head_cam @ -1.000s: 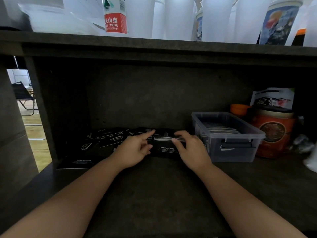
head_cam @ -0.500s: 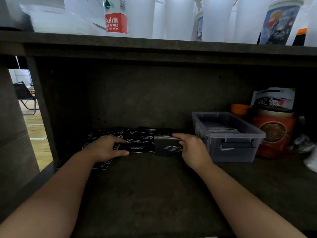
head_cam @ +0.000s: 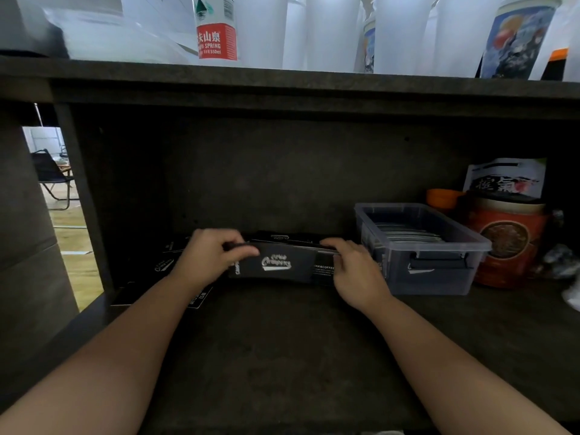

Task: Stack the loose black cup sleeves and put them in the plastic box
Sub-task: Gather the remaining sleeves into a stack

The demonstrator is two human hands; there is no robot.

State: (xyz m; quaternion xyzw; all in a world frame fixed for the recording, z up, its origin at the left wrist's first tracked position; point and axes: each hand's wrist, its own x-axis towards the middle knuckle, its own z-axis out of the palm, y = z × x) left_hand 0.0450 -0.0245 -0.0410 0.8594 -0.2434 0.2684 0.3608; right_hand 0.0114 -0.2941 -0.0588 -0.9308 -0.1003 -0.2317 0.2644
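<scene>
A black cup sleeve with white script lettering (head_cam: 279, 263) stands on edge on the dark shelf, held between both hands. My left hand (head_cam: 211, 255) pinches its left end, thumb on the front. My right hand (head_cam: 353, 271) grips a small upright stack of black sleeves (head_cam: 323, 271) right behind it, at the right end. More loose black sleeves (head_cam: 164, 265) lie flat on the shelf to the left and behind. The clear plastic box (head_cam: 420, 271) stands just right of my right hand, with a row of sleeves inside.
An orange-brown canister (head_cam: 508, 243) and a printed pouch (head_cam: 505, 180) stand right of the box. The shelf above carries a water bottle (head_cam: 216, 29) and tall white cups (head_cam: 332, 29). A side panel (head_cam: 84, 196) bounds the shelf on the left.
My left hand picked a sleeve from the loose pile on the left and brought it right, up against the stack in my right hand. My right hand stayed by the box.
</scene>
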